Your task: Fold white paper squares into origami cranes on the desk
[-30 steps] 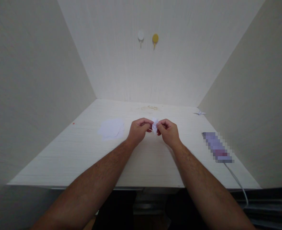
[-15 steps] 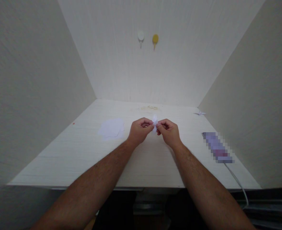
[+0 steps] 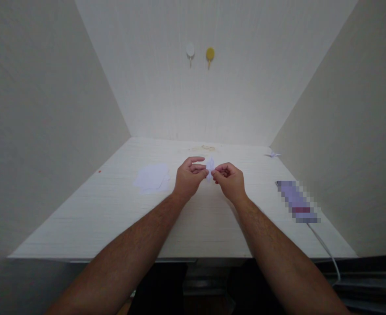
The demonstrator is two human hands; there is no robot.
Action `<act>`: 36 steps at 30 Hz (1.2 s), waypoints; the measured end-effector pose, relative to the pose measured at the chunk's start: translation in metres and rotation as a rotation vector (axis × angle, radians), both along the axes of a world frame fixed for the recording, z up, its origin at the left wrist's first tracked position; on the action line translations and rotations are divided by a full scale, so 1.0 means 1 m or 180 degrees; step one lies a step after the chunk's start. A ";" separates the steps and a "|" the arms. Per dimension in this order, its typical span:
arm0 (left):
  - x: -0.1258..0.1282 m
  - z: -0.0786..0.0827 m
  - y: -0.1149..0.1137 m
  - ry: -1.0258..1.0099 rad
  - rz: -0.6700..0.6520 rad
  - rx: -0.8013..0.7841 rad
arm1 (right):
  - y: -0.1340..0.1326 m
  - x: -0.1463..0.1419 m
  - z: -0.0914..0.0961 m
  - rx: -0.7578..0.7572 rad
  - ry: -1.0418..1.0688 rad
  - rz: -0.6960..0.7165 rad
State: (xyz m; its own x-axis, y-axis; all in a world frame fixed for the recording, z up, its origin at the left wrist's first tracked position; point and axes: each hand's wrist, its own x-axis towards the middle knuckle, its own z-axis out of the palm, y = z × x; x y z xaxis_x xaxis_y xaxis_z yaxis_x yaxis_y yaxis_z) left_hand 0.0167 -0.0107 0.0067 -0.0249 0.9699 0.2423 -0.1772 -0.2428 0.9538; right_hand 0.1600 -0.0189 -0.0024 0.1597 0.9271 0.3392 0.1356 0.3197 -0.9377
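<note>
A small folded piece of white paper (image 3: 210,165) is held up over the middle of the table, between my two hands. My left hand (image 3: 190,176) pinches its left side with the thumb and a lower finger, while the index finger stretches out above. On the other side, my right hand (image 3: 229,178) grips the paper's right edge between thumb and index finger. The exact folds are too small to make out. To the left of my left hand lies a loose stack of white paper sheets (image 3: 151,177).
A folded paper figure (image 3: 272,155) lies at the table's back right corner. Nearer on the right is a blurred-out flat device (image 3: 296,201) with a white cable (image 3: 324,245). Walls enclose the table (image 3: 114,232) on three sides. A white hook (image 3: 190,50) and a yellow hook (image 3: 210,54) hang behind.
My left index finger has lifted off the paper and straightened. The thumbs and remaining grip stay on the folded paper, and the view has shifted slightly.
</note>
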 end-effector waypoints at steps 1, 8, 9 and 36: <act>0.000 0.000 0.000 0.0007 -0.0039 -0.0031 | 0.000 0.000 0.000 0.0013 -0.0087 -0.0056; 0.004 -0.007 0.001 -0.0033 -0.0187 0.0059 | 0.000 -0.002 0.000 0.0009 -0.0193 -0.0209; 0.004 -0.007 0.001 -0.0046 -0.0200 0.0064 | 0.000 -0.002 0.000 -0.0005 -0.0124 -0.0178; -0.007 -0.006 0.002 0.0097 -0.0739 -0.0001 | 0.005 0.009 0.002 -0.0311 0.0423 0.0788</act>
